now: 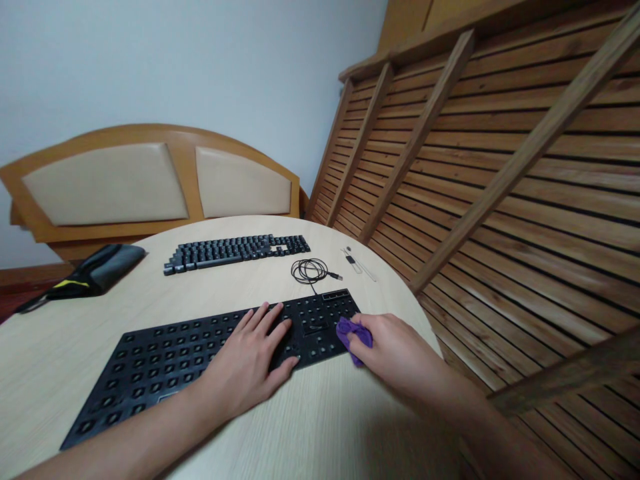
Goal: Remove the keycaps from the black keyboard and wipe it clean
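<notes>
A black keyboard base (220,340) with its keycaps off lies slantwise on the table, its bare switches showing. My left hand (255,353) rests flat on its middle, fingers spread. At the keyboard's right end, my right hand (385,343) is closed around a purple cloth (354,339), which touches the edge of the board. Beyond the keyboard, the removed black keycaps (235,252) sit on the table, laid out in keyboard order. The keyboard's thin black cable (310,271) is coiled behind it, with the USB plug (336,275) pointing right.
The round pale wooden table (320,427) carries everything. A wire keycap puller (352,261) lies near its right edge. At the left is a dark pouch (100,270) with a yellow strip. A slatted wooden panel (480,167) leans on the right; a padded headboard (195,183) stands behind.
</notes>
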Available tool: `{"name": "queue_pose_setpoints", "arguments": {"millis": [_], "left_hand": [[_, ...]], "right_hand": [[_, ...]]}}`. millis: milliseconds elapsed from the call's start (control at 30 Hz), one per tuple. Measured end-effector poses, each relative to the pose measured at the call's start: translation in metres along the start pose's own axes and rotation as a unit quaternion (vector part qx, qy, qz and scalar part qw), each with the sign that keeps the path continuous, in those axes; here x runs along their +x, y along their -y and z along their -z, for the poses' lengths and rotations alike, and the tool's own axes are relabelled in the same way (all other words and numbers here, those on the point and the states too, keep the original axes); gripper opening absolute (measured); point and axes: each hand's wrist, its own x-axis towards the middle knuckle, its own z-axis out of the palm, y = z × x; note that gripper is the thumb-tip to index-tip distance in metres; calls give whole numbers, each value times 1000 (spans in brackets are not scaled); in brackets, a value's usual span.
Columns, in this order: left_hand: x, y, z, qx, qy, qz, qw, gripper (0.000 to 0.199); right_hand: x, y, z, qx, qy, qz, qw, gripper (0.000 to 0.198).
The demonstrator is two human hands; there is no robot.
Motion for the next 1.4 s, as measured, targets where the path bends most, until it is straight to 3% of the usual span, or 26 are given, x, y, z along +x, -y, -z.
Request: {"name": "queue_pose_setpoints", "arguments": {"millis": [200, 333, 500, 700, 867, 1033, 1400], "left_hand": [[-1, 1, -2, -5, -17, -7, 1000, 54], [0, 1, -3, -11, -21, -7, 1000, 54], [0, 1, -2, -13, -19, -5, 1000, 53], [-1, 0, 0, 2, -10, -5, 1000, 54], [0, 0, 0, 3, -5, -6, 1000, 55], [0, 1, -2, -1, -11, -3, 1000, 54], [1, -1, 0, -1, -6, 1, 1000, 56]], "right_hand": [[9, 1, -14, -40, -4, 133, 990, 24], [13, 6, -15, -104, 5, 153, 983, 24], [21, 6, -1, -143, -12, 89, 986, 23], [22, -4, -3, -74, 42, 184, 979, 26], [19, -5, 2, -96, 42, 132, 986, 18], [25, -3, 0, -59, -33, 114, 991, 23], [-4, -4, -26, -60, -7, 53, 997, 18]]}}
